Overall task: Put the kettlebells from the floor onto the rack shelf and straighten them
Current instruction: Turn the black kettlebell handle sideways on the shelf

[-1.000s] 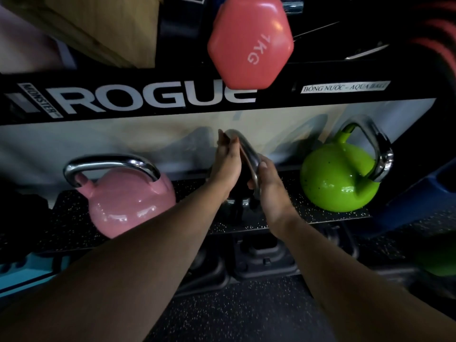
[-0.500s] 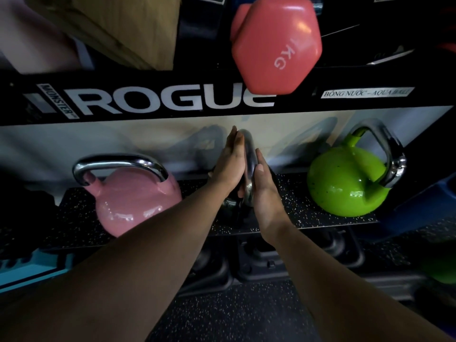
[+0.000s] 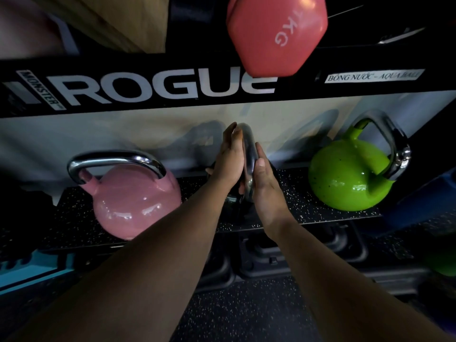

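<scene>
Chrome handle [image 3: 248,164], smooth and polished, stands edge-on between two hands; the dark kettlebell [image 3: 232,201] under it is mostly hidden by the wrists, its colour hard to tell. It sits on the rack shelf [image 3: 308,208], a black rubber mat flecked with white.

Left hand [image 3: 229,164]: flat palm pressed against the handle's left side, fingers straight and held together, tips rising just above the top of the loop. Right hand [image 3: 265,183]: palm flat against the handle's right side, fingers together and extended, reaching lower than the left. Neither hand curls around the bar; the handle is sandwiched between the two palms.

Pink kettlebell [image 3: 134,203], glossy, round, upright on the shelf to the left, its chrome handle broadside to the camera. Green kettlebell [image 3: 345,178], glossy with small dark specks, on the shelf to the right, handle turned at an angle.

Above: black steel beam [image 3: 158,87] with white ROGUE lettering; a coral hexagonal dumbbell [image 3: 274,33], matte, marked KG, overhangs it. Speckled rubber floor [image 3: 246,314] below.
</scene>
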Demonstrator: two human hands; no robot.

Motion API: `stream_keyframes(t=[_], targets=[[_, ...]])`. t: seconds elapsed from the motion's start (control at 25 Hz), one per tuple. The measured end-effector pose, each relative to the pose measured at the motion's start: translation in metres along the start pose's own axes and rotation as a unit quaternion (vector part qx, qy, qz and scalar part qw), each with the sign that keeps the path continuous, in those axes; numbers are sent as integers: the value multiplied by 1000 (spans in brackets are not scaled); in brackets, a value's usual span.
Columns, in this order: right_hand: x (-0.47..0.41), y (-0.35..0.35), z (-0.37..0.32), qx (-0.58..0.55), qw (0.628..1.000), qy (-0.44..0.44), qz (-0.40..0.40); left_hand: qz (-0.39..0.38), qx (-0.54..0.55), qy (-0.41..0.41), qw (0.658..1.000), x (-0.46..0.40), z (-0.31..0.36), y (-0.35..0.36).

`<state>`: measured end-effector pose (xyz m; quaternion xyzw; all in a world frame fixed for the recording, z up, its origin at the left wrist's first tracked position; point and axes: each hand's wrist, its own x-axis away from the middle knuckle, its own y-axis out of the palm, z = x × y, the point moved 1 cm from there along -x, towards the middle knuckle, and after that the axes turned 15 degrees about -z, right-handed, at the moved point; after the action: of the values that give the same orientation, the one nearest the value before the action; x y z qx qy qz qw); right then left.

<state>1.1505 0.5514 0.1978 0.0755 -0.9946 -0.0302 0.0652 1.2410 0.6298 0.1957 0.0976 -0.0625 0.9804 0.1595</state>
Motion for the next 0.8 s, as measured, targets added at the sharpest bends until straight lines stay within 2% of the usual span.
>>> stream_keyframes(t=[0.2,0.48,0.68,0.8], targets=[[-1,-7,1,-19,999,3,-38,7,3,2,1000,2,-1,2],[-4,-7,2,-51,998,6,-48,24,10,-8,1000,4,2,5],[-11,-11,0,-87,996,2,-27,40,18,-36,998,4,1,8],[-11,-11,-3,-70,997,17,-25,43,19,-34,998,4,3,11]])
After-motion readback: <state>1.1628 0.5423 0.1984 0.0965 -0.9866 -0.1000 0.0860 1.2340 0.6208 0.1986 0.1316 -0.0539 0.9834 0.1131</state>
